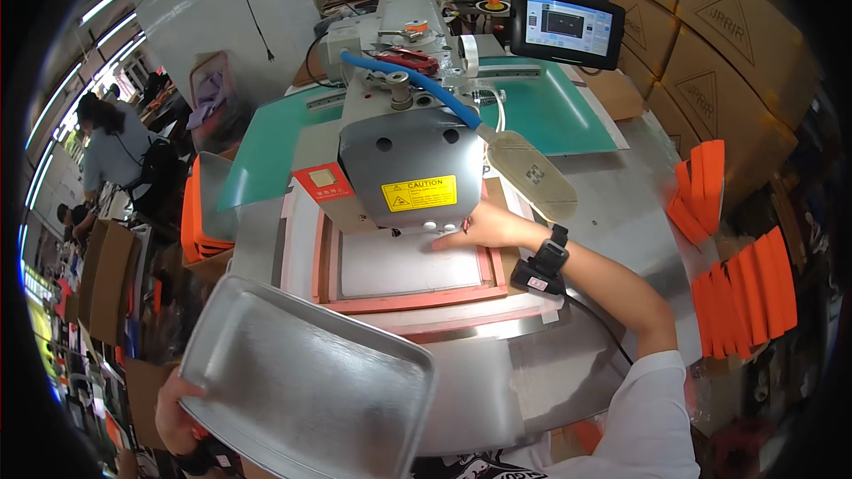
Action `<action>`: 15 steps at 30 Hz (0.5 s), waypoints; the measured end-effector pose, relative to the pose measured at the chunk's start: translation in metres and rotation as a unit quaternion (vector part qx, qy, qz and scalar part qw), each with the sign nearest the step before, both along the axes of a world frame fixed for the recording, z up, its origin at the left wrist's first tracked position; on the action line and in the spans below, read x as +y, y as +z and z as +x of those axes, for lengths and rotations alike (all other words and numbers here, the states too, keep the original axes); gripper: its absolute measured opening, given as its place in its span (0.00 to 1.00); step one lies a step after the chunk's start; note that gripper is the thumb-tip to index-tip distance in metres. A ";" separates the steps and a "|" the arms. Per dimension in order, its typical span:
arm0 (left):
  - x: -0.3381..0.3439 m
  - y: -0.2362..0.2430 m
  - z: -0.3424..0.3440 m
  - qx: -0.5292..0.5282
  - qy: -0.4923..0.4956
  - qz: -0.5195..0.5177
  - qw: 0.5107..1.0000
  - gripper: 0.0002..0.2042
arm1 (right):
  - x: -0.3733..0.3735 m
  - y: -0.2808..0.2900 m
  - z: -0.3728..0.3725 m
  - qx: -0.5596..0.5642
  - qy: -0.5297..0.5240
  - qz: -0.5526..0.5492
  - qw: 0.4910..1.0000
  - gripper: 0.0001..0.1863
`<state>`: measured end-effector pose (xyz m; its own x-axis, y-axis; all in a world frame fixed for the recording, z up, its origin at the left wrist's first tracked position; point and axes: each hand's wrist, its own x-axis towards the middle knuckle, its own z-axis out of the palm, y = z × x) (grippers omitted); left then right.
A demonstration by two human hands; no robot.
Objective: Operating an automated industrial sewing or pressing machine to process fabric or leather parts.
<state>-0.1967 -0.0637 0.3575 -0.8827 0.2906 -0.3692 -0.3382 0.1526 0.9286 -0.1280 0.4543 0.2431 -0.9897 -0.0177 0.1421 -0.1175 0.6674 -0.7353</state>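
Observation:
My left hand grips the left edge of a shallow silver metal tray, which is tilted over the machine table's near left side. Only some of its fingers show; the rest are behind the tray. My right hand, with a black band at the wrist, reaches under the grey head of a sewing machine. One digit stretches left above the pale plate, while others are partly hidden by the machine head. A reddish rectangular frame surrounds that plate.
A screen stands at the back right. Orange strips hang along the right side, with stacked cardboard boxes beyond. Green sheets flank the machine, and a blue hose crosses its head. Another person is far left.

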 end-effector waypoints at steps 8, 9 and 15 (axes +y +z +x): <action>-0.032 0.012 -0.037 0.109 0.018 -0.067 0.992 0.16 | 0.034 -0.036 -0.008 0.106 0.024 0.088 0.990 0.21; -0.020 0.014 -0.040 0.117 0.016 -0.057 0.991 0.16 | 0.043 -0.028 -0.004 0.107 0.053 0.049 0.992 0.19; 0.066 0.006 -0.055 0.318 -0.054 -0.175 0.930 0.20 | 0.036 0.010 0.015 0.020 0.047 0.020 0.998 0.19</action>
<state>-0.2519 0.0023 0.3633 -0.9273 0.3514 0.1291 0.2979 0.4839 0.8228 -0.1128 0.4906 0.2535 -0.9770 -0.1168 0.1785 -0.2097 0.6807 -0.7020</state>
